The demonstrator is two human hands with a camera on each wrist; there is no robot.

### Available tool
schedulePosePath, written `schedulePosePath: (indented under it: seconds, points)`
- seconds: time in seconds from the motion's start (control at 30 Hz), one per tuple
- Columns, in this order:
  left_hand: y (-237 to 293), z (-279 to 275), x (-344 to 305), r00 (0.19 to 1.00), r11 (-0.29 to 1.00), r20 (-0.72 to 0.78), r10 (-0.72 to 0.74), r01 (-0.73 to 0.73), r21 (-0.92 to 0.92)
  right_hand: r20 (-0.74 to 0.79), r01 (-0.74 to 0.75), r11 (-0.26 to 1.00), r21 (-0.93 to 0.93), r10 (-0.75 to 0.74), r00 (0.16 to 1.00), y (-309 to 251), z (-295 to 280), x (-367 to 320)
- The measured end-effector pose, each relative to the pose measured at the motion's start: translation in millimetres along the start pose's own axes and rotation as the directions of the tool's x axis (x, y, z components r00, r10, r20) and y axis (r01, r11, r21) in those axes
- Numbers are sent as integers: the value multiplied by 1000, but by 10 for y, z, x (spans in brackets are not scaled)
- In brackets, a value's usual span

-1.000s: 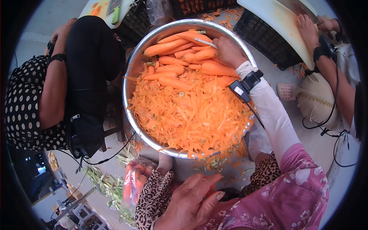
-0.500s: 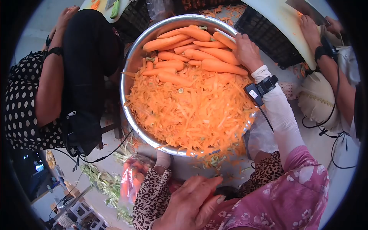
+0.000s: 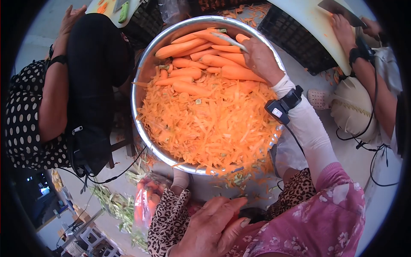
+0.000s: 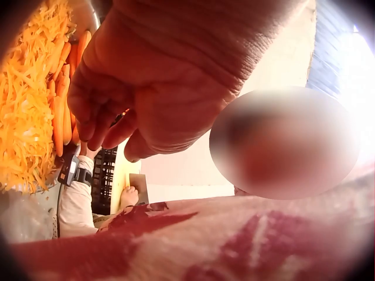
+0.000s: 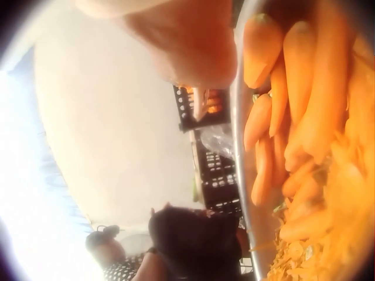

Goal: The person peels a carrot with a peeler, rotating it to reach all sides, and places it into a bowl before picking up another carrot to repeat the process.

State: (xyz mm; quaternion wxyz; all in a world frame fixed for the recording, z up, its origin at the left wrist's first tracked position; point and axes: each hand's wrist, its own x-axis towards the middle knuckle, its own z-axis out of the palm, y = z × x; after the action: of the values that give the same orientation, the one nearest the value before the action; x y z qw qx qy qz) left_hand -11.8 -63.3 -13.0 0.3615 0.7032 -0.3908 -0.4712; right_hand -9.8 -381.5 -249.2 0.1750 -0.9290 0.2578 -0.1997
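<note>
The right hand (image 3: 262,62) is over the upper right of a metal basin (image 3: 140,132), gripping a slim pale tool (image 3: 227,40) whose length points left above whole carrots (image 3: 182,48). In the right wrist view, part of the tool (image 5: 200,104) shows below the blurred hand (image 5: 190,44), beside carrots (image 5: 300,70). Shredded carrot peelings (image 3: 209,124) fill the basin's lower part. Low in the head view, the left hand (image 3: 209,229) is by the lap, apart from the basin. The left wrist view shows that hand (image 4: 158,76) with loosely bent fingers and nothing visible in them.
Two other people sit at left and right. Cutting boards (image 3: 299,19) stand on black crates (image 3: 295,43); the right-hand person holds a cleaver (image 3: 342,13). Bagged carrots (image 3: 150,199) and green scraps (image 3: 113,205) lie on the floor. Cables hang on both sides.
The right hand with its tool went right to the basin's rim, then came back left over the carrots. The left hand stays nearly still. The left-hand person's hand has lifted slightly.
</note>
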Motion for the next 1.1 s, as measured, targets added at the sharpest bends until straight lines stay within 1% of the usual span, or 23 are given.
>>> schedulePosePath:
  seconds: [0.03,0.1,0.13,0.2,0.23,0.27,0.3,0.33,0.4,0.43,0.5,0.53,0.6,0.73,0.8,0.83,0.9,0.93,0.97,1.0,1.03,1.07,1.1]
  points:
    - [2,5,1,1000,1000,-2,-3,3,2,-2,-3,1000,1,3,1000,-65,66,49]
    - [6,15,9,1000,1000,-5,-3,3,-1,192,38,996,84,-54,980,-190,287,152]
    - [3,15,13,1000,1000,-11,-3,3,-9,190,37,995,88,-53,980,-239,427,210]
    - [-3,-2,14,1000,1000,-2,-17,17,-10,287,74,993,97,-99,953,-331,696,299]
    - [-5,-13,14,1000,1000,7,-27,27,-13,288,73,992,100,-99,953,-382,771,321]
    - [-17,-19,12,1000,999,5,-31,31,-10,266,110,994,16,-110,958,-430,840,345]
    - [-35,-20,10,1000,1000,-10,-3,3,-5,244,143,987,-68,-123,962,-452,923,359]
    - [-45,-22,7,999,1000,-25,24,-24,1,243,144,988,-62,-125,962,-457,1006,379]
    - [-34,-42,-1,1000,1000,-30,2,-2,-4,298,138,981,-137,-92,950,-469,1146,422]
    - [-28,-54,-6,999,1000,-33,-19,18,-15,299,139,981,-134,-94,950,-468,1204,418]
    - [-22,-79,-8,1000,1000,-21,-22,22,-10,328,20,990,-142,28,944,-469,1258,406]
    - [-22,-89,-9,1000,1000,-9,-23,23,-4,330,22,990,-142,26,944,-477,1257,414]
    - [-23,-97,-13,1000,1000,-9,-17,17,-5,364,85,980,-177,-15,931,-485,1239,435]
    - [-36,-101,-41,1000,1000,-6,-15,15,-6,372,65,988,-139,-9,928,-507,1156,474]
    - [-49,-95,-35,1000,1000,-3,-7,7,2,318,79,993,-86,-48,947,-508,1127,469]
    - [-51,-85,-34,1000,1000,1,2,-2,12,322,76,993,-87,-44,946,-502,1110,492]
    - [-41,-74,-37,1000,1000,1,1,-1,13,218,71,996,51,-81,973,-500,1043,611]
    - [-34,-72,-40,1000,1000,-3,2,-2,18,216,73,996,50,-82,973,-525,896,659]
    - [-27,-70,-43,1000,1000,-6,6,-6,21,159,15,977,214,-50,986,-531,722,726]
    - [-25,-67,-46,1000,1000,-27,0,1,29,109,-31,926,376,-11,994,-533,593,767]
    - [-27,-61,-50,999,999,-46,-7,8,35,108,-29,927,375,-13,994,-477,569,816]
    - [-30,-54,-52,998,999,-64,-14,17,39,6,-25,816,577,27,1000,-406,533,890]
    - [-35,-44,-54,997,999,-80,-21,25,43,-85,4,665,747,89,992,-354,466,918]
